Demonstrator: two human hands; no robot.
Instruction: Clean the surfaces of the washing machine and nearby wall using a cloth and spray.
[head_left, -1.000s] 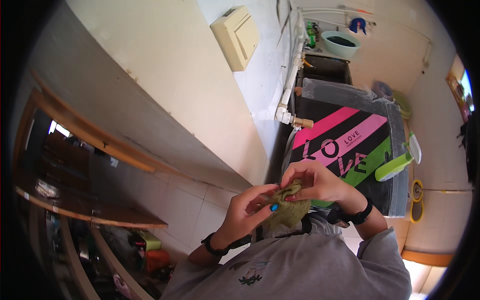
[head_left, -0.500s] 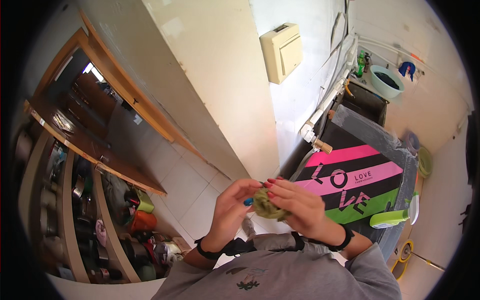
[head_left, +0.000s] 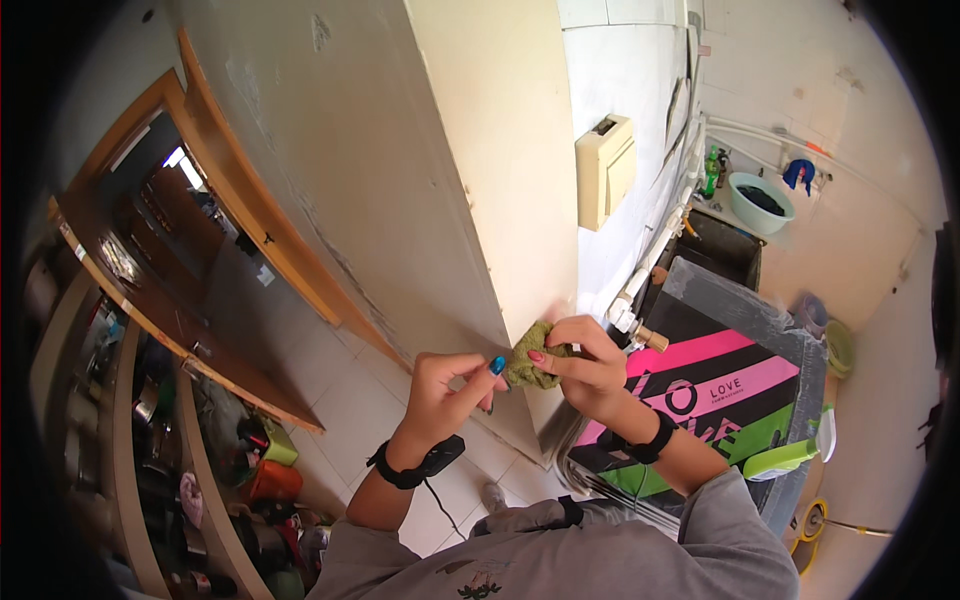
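Note:
My right hand (head_left: 590, 368) grips a bunched olive-green cloth (head_left: 530, 362) against the corner edge of a cream-coloured wall pillar (head_left: 500, 170). Red polish shows on its nails. Just left of the cloth is my left hand (head_left: 445, 395), apart from it, thumb and curled fingers drawn together, with nothing visible in them. Its thumbnail is blue. Both wrists wear black bands, and a small dark device with a thin cable sits at the left one.
A cream wall switch (head_left: 607, 172) is up and right of my hands. At right, a pink, black and green printed sheet (head_left: 715, 390) covers a surface bearing a green spray bottle (head_left: 780, 460). Crowded shelves (head_left: 165, 440) and an open wooden door (head_left: 170, 310) stand left.
The cloth was between both hands above my lap; my right hand has carried it up to the pillar's edge. My left hand has come off it. The view has shifted.

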